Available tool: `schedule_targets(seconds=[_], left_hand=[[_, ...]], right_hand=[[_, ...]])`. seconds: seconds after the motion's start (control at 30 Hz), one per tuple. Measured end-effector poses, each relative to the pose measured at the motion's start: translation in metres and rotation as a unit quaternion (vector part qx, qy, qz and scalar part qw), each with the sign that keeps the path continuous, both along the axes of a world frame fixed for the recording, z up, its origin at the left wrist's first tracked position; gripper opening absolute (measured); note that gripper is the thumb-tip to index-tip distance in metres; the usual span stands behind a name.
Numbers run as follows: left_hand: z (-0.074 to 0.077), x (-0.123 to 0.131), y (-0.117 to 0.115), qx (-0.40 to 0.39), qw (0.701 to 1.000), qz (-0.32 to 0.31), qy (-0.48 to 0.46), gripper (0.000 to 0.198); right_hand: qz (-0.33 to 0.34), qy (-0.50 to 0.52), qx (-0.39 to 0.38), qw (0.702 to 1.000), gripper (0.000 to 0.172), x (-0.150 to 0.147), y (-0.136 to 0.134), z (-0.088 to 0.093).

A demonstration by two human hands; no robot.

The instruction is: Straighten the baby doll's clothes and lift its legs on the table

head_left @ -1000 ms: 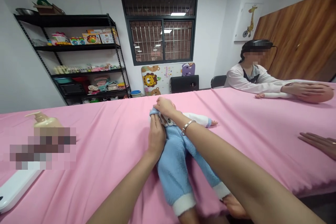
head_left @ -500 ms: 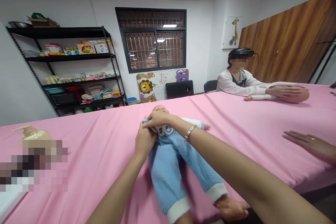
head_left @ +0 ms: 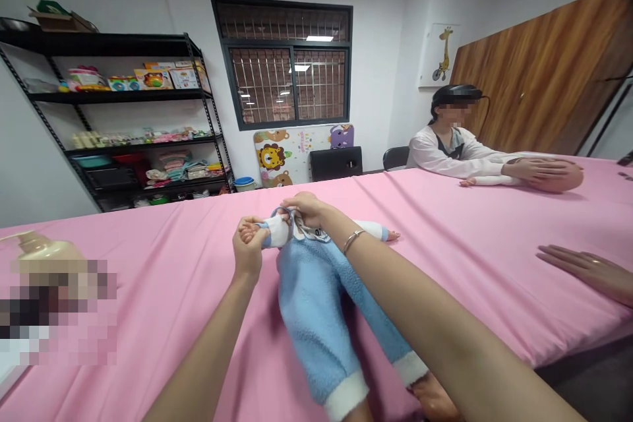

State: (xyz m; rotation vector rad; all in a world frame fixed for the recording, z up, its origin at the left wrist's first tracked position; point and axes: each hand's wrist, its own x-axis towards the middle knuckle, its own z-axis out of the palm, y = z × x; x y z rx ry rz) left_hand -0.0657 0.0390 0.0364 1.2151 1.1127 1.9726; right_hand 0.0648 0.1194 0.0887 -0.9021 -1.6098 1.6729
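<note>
A baby doll in a blue fleece suit with white cuffs lies on its back on the pink sheet, feet toward me. My left hand is closed around the doll's small hand, pulled out to the left past the white sleeve cuff. My right hand, with a bracelet at the wrist, pinches the suit's fabric at the doll's shoulder and collar. The doll's other arm stretches right in a white sleeve. The head is hidden behind my right hand.
A pump bottle stands at the left. Another person's hand rests flat on the sheet at the right. At the far right a seated person holds another doll. Black shelving lines the back wall.
My left hand has moved left from the doll's shoulder and drawn its hand out through the sleeve cuff. My right hand stays at the collar. The view has shifted slightly.
</note>
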Motion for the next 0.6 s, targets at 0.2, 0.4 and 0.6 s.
schedule_targets(seconds=[0.2, 0.4, 0.6], left_hand=[[0.005, -0.021, 0.007, 0.05, 0.985, 0.034, -0.163, 0.02], [-0.019, -0.067, 0.02, -0.18, 0.916, 0.19, -0.303, 0.01], [-0.045, -0.091, 0.03, -0.233, 0.923, 0.273, -0.138, 0.019]], right_hand=[[-0.117, -0.035, 0.091, 0.988, 0.047, -0.027, 0.006, -0.029], [-0.157, -0.198, 0.29, 0.923, 0.047, -0.026, -0.007, -0.049], [-0.141, -0.365, 0.374, 0.841, 0.039, 0.022, -0.012, -0.007]])
